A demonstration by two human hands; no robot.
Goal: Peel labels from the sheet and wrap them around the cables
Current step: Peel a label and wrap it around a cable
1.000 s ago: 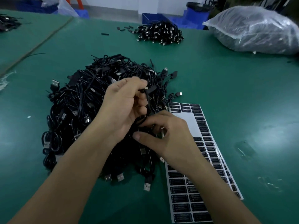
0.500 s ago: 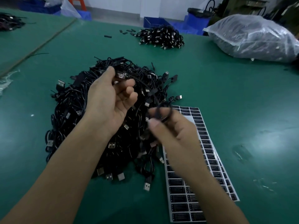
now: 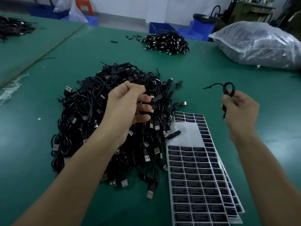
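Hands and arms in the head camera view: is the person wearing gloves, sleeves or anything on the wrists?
No. The left hand and right hand are bare, without gloves or visible rings. The left forearm and right forearm are bare too: no sleeve, watch or band in view.

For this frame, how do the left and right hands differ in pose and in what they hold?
The left hand has loosely spread fingers and holds nothing that shows; the right hand pinches one looped cable. The left hand is over the big cable pile; the right hand is off to the side over bare green table. Both hands are bare, with their forearms in view.
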